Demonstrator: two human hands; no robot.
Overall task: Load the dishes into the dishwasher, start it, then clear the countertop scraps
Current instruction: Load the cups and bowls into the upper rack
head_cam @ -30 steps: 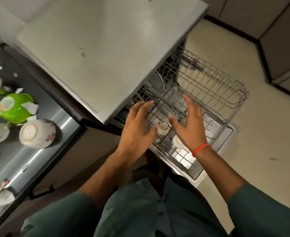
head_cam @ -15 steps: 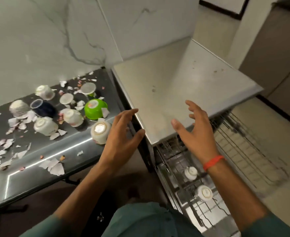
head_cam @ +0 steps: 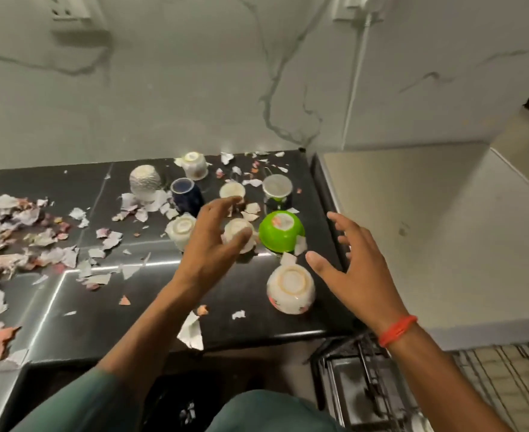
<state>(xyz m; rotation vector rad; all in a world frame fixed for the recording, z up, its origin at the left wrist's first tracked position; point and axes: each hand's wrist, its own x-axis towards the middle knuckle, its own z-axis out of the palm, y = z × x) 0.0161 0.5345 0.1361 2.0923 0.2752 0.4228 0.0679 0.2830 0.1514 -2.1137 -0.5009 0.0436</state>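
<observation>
Several cups and bowls stand upside down on the black countertop (head_cam: 70,307). Among them are a green bowl (head_cam: 283,233), a white bowl (head_cam: 291,288) nearest the front edge, a small white cup (head_cam: 240,233), another white cup (head_cam: 180,230), a dark blue cup (head_cam: 186,194) and a textured white cup (head_cam: 144,182). My left hand (head_cam: 213,241) hovers with spread fingers over the small white cup and holds nothing. My right hand (head_cam: 353,269) is spread and empty, just right of the white bowl. The dishwasher rack (head_cam: 444,388) shows at the lower right.
Torn paper scraps (head_cam: 16,232) litter the countertop, thickest at the left. The dishwasher's pale top (head_cam: 413,219) adjoins the counter on the right. A marbled wall (head_cam: 194,88) with sockets rises behind. A cup with a green base (head_cam: 277,190) and a floral cup (head_cam: 194,165) stand further back.
My view and both hands have swung from the dishwasher rack up and left to the countertop. Both hands stay empty and now hover over the upturned dishes.
</observation>
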